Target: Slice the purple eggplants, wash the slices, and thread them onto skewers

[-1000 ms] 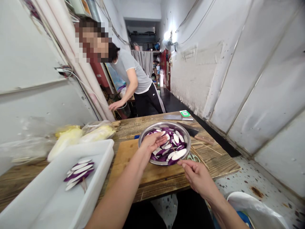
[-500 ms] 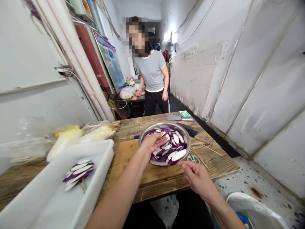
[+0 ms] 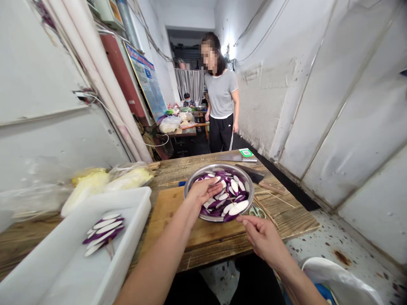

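A steel bowl [image 3: 249,186] of purple-skinned eggplant slices [image 3: 233,207] stands on a wooden cutting board [image 3: 168,207]. My left hand [image 3: 203,190] reaches into the bowl, its fingers pinched on a slice. My right hand [image 3: 262,237], just below the bowl's near rim, pinches a thin bamboo skewer [image 3: 233,204] that points up into the bowl, with a slice threaded on it. A white plastic tray [image 3: 133,220] at the left holds a fan of skewered eggplant slices [image 3: 101,228].
A cleaver [image 3: 237,157] and a dark knife [image 3: 254,173] lie beyond the bowl, loose skewers [image 3: 273,195] to its right. Bagged cabbage [image 3: 104,182] sits at the left. A person in a grey shirt [image 3: 221,106] stands behind the table in the narrow corridor.
The person behind the table straightened up and stepped to the right. My hands stayed at the bowl, barely shifting.
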`<action>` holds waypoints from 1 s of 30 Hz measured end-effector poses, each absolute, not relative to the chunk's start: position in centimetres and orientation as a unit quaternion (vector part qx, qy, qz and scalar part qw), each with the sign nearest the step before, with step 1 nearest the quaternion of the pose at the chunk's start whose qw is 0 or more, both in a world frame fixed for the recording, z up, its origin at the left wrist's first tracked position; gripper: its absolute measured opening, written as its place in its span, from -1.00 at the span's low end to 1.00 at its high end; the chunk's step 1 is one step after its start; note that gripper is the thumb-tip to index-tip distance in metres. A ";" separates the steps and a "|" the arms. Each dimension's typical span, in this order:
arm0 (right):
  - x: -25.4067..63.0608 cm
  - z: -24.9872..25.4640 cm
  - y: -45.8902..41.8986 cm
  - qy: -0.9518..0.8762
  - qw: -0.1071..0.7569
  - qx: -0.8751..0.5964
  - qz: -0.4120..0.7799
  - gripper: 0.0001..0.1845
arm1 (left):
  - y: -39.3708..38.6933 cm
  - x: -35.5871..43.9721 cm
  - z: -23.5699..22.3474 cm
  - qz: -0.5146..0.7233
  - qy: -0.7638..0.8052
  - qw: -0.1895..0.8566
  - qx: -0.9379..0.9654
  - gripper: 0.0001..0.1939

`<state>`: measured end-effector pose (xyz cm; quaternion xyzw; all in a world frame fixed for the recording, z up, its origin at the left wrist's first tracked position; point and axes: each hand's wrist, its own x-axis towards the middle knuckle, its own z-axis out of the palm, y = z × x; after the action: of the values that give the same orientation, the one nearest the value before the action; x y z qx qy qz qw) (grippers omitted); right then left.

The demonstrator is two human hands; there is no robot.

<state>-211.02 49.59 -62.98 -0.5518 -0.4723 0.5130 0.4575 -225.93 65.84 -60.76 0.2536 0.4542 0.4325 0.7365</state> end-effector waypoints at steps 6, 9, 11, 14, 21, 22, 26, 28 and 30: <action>-210.9 -63.3 49.4 -0.475 0.458 -0.552 0.509 -0.46 | 66.0 -226.0 -60.9 0.429 0.451 0.741 0.253 -0.96; -211.0 -63.4 49.4 -0.476 0.463 -0.545 0.512 -0.46 | 66.0 -226.0 -61.0 0.426 0.450 0.746 0.244 -0.96; -211.0 -63.4 49.4 -0.476 0.466 -0.539 0.515 -0.47 | 66.1 -226.0 -61.0 0.425 0.451 0.747 0.241 -0.96; -211.0 -63.3 49.5 -0.474 0.470 -0.535 0.518 -0.46 | 66.1 -226.0 -60.9 0.425 0.451 0.748 0.238 -0.95; -211.1 -63.2 49.6 -0.474 0.469 -0.538 0.515 -0.44 | 65.9 -226.0 -60.8 0.426 0.452 0.745 0.244 -0.95; -211.1 -63.1 49.6 -0.472 0.469 -0.539 0.516 -0.44 | 65.9 -226.0 -60.8 0.426 0.451 0.745 0.245 -0.96; -211.1 -63.0 49.6 -0.471 0.466 -0.542 0.517 -0.44 | 66.0 -226.0 -60.9 0.427 0.453 0.744 0.243 -0.96; -211.1 -63.0 49.5 -0.470 0.466 -0.543 0.516 -0.44 | 66.0 -226.0 -60.9 0.429 0.454 0.742 0.242 -0.95; -211.1 -63.0 49.5 -0.469 0.464 -0.545 0.517 -0.44 | 65.9 -226.0 -60.8 0.431 0.453 0.741 0.244 -0.95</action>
<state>-211.10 49.50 -62.99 -0.5449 -0.4691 0.5175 0.4640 -225.96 65.94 -60.83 0.2444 0.4532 0.4305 0.7413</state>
